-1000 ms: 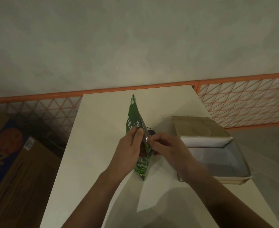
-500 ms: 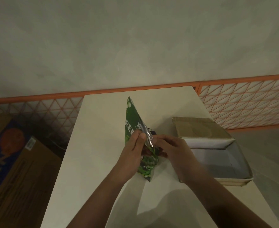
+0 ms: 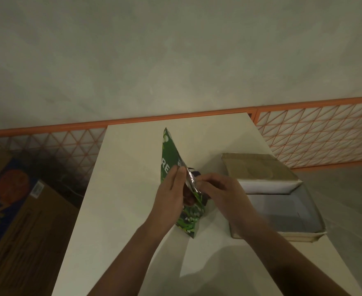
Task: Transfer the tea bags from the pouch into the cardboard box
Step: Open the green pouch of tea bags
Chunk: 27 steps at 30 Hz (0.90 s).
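Pinching the green pouch (image 3: 171, 159) at its silvery mouth, both hands — left hand (image 3: 171, 195), right hand (image 3: 220, 193) — hold it mid-bench (image 3: 122, 189); the open cardboard box (image 3: 259, 169) sits at three o'clock.

One view only, head-worn, wide-angle. The scene is seen from above and behind the forearms, looking forward and down along the table (image 3: 133, 189) toward the wall (image 3: 175, 60). Both hands are caught close, at frame centre. Floor is taken in at both sides. No second view is given.
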Available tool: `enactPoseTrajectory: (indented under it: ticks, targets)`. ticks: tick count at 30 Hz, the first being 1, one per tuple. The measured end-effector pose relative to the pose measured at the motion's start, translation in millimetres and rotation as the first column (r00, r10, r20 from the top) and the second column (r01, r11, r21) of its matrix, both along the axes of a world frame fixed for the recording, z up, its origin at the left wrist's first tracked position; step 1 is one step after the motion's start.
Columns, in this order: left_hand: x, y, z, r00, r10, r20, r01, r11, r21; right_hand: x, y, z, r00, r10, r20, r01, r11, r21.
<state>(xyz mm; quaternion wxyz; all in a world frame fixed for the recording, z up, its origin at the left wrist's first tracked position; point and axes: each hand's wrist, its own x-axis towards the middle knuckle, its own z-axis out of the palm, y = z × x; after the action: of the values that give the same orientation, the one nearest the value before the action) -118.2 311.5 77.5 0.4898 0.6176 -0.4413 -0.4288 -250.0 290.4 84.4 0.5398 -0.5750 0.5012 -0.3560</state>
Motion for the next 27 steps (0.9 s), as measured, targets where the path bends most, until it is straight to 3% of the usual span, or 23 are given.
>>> enactPoseTrajectory:
  ticks: [7,12,16,22,27]
  targets:
    - [9,-2,0,0.999,-0.034,0.003,0.034,0.999,0.012,5,-1,0,1.000,-0.018,0.018,0.019,0.997,-0.077]
    - [13,3,-5,0.992,-0.080,-0.096,0.085,0.995,0.050,1,-3,-3,0.984,-0.004,0.181,-0.023,0.989,0.148]
    - [10,5,-3,0.983,-0.089,-0.162,0.098,0.994,0.048,1,-1,-5,0.975,-0.024,0.223,-0.022,0.979,0.203]
    - [7,-10,5,0.998,0.062,-0.028,-0.061,0.998,0.016,3,-1,-1,0.978,0.029,0.207,-0.056,0.991,0.124]
    - [11,-16,11,0.999,0.040,0.020,-0.039,0.998,-0.044,4,-3,-1,0.990,0.020,0.142,-0.032,0.996,0.080]
